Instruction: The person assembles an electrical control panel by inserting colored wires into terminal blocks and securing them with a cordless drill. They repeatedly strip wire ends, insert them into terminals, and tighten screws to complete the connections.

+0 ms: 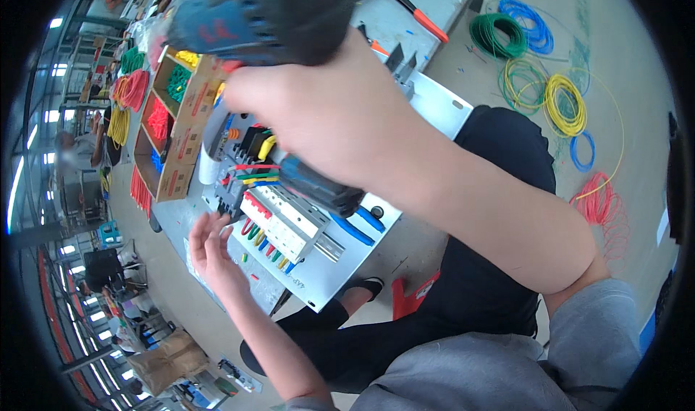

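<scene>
Right hand [311, 107] grips a drill [268, 20]; left hand [217, 255] is empty, loosely curled — the white breakers [289, 234] lie just right of it, the nearer hand, their row slanting rightward toward the body.

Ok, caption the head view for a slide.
Right hand grips a blue-and-black drill over a flat white metal panel, left hand open near it.

My worktop [181, 230] carries a white metal panel [344, 270], cardboard bins [190, 130] and red-handled pliers [429, 24]; on the floor [456, 71] to my right lie a green coil [499, 48], a yellow coil [571, 122] and red wire [601, 207].
</scene>
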Demonstrator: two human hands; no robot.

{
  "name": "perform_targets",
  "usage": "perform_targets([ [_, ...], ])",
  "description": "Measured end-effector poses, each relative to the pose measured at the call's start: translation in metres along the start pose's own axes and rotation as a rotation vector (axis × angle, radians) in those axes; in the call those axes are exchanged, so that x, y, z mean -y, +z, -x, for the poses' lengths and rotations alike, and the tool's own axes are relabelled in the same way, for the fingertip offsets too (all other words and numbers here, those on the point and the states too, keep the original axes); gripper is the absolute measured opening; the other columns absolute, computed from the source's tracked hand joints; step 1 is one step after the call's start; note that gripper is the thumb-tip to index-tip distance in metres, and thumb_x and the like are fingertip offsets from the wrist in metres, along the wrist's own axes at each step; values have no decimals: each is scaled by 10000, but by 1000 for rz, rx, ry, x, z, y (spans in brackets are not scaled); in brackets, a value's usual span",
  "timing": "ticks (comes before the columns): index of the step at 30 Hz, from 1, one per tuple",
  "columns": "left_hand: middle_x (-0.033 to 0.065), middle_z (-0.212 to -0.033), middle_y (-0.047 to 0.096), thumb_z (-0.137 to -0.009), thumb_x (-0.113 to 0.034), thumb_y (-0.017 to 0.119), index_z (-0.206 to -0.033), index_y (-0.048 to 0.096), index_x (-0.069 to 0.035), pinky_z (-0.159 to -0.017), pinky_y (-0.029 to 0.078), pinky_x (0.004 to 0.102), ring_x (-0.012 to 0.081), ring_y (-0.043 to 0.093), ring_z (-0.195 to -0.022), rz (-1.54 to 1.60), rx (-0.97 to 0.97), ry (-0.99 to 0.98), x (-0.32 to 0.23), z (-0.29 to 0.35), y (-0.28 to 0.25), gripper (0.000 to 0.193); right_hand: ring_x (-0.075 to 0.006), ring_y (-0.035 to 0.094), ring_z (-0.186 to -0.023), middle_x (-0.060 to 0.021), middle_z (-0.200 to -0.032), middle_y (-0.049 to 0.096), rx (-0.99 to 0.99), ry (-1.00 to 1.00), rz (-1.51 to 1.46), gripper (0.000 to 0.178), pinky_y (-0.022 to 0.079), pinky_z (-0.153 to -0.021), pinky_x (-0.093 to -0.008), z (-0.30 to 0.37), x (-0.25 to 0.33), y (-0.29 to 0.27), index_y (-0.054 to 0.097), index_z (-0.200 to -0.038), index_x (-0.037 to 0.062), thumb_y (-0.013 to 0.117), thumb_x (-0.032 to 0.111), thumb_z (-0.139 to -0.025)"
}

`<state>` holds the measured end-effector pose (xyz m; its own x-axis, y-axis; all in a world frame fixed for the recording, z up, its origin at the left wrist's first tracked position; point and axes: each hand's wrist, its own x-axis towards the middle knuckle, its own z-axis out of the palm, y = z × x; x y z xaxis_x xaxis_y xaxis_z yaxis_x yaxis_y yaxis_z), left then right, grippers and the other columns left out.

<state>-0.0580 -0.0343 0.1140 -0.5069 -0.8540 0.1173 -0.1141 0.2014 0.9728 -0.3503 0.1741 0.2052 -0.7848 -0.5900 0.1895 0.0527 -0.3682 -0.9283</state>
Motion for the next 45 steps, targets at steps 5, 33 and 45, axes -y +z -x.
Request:
perform_targets([
  [5,69,-1022,761,-1110,-95,654,-1195,743,3,-827,528,299,140,677,-926,-303,57,-79,31,42,-72,158,-106,644,-610,-9,-670,645,182,-42,130,137,520,-601,-347,12,-6,4,717,-831,36,732,107,-948],
  [33,172,-1043,712,-1103,-202,637,-1029,771,-13,-846,622,505,392,743,-931,-471,159,75,71,81,-16,244,-115,652,-680,-25,-880,748,711,437,990,173,522,-613,-307,46,62,109,762,-1084,10,845,70,-945],
  [45,155,-1000,690,-1074,-177,701,-989,731,-6,-753,577,494,383,721,-855,-288,-31,51,78,94,0,193,-109,701,-768,-21,-902,768,781,529,1309,314,575,-702,-309,49,75,144,771,-1143,33,927,111,-882],
])
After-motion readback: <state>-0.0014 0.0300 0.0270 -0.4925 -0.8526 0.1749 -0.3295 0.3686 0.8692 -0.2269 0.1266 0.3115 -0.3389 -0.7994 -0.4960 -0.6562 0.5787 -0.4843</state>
